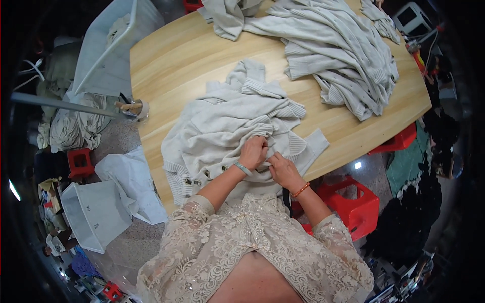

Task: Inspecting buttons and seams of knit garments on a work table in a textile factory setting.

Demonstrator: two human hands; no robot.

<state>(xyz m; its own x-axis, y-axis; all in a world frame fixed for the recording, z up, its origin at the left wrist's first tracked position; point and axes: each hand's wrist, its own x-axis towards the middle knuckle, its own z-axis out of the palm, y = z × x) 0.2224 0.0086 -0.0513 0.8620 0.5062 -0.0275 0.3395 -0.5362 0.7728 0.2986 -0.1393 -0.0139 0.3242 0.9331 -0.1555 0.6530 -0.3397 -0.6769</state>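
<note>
A pale grey knitted cardigan (pixel 217 123) lies rumpled on the wooden table (pixel 177 55) before me, with ribbed edges and several dark buttons along its near left side. My left hand (pixel 253 152), with a bangle at the wrist, is closed on the cardigan's knit near its front edge. Just right of it, my right hand (pixel 285 171), wearing an orange bead bracelet, pinches the same fabric with curled fingers. The fingertips of both hands almost meet. Whatever small part lies between them is hidden by the fingers and folds.
A heap of similar grey knits (pixel 343 60) covers the far right of the table. Red stools (pixel 353 207) stand by its right edge. To the left are a large white bin (pixel 103 60), a smaller white bin (pixel 96 217) and a cup of tools (pixel 137 109) at the table edge.
</note>
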